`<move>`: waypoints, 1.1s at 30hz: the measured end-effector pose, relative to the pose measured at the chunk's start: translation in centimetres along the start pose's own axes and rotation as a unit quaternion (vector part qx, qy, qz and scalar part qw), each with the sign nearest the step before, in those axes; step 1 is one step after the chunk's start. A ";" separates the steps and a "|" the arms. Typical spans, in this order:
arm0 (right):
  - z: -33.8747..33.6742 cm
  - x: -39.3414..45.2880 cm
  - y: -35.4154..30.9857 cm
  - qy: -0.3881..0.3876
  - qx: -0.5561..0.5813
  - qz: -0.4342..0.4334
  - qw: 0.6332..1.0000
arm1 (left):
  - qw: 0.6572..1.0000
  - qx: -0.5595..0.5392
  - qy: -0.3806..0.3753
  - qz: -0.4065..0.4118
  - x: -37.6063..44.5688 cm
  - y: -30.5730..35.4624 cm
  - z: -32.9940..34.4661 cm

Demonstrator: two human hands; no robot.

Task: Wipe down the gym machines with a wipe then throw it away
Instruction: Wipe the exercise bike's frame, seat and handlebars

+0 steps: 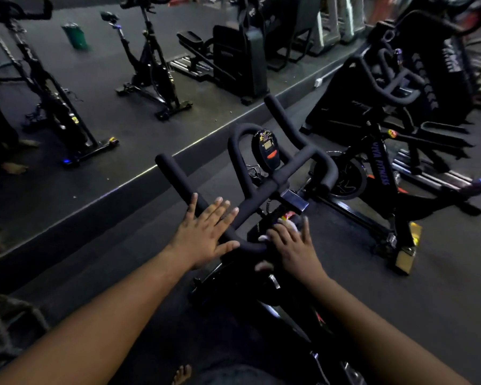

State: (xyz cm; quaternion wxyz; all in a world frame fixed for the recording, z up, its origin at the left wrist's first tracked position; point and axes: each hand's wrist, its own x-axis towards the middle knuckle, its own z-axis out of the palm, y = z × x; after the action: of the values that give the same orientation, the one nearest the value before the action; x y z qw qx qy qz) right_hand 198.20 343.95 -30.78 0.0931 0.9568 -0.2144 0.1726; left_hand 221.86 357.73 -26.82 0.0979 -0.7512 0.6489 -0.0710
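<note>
We're mid-wipe on the black foam-padded spin bike handlebar point(261, 187). Left hand point(206, 234) lies flat, fingers straight, at 9 o'clock; right hand point(292, 245) presses the crumpled white wipe point(285, 222). Next, probably sweep toward 12 o'clock.

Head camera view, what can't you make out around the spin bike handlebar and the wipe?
- Wipe, head view: mostly covered by the right hand; size and shape unclear.
- Console screen: too small and dim to read.
- Green bin: blurred; contents unseen.
- Bike frame below handlebar: lost in darkness behind the forearms.
</note>
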 end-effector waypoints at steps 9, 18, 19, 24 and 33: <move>1.5 -2.6 -8.0 0.024 0.028 0.100 0.994 | 0.986 -0.003 0.139 0.092 0.4 -4.3 2.5; -0.5 2.2 -12.1 0.043 0.168 0.103 0.979 | 0.983 0.013 0.171 0.059 0.7 -10.3 1.8; -1.2 2.5 -11.9 0.031 0.222 0.120 0.967 | 0.983 0.012 0.179 0.045 0.7 -11.0 1.7; -6.2 9.7 -12.5 0.135 0.359 0.165 0.909 | 0.983 -0.010 0.181 0.002 0.4 -14.5 1.1; -2.7 22.8 -16.2 0.020 0.258 0.030 0.966 | 0.985 -0.050 0.149 -0.076 -0.9 -18.4 0.8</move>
State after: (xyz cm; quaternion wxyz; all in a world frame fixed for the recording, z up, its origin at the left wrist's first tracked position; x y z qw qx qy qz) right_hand 223.96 350.47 -21.56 -0.1575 0.9382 -0.1890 0.2434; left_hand 239.62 361.22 -23.13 -0.0431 -0.7835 0.5997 -0.1572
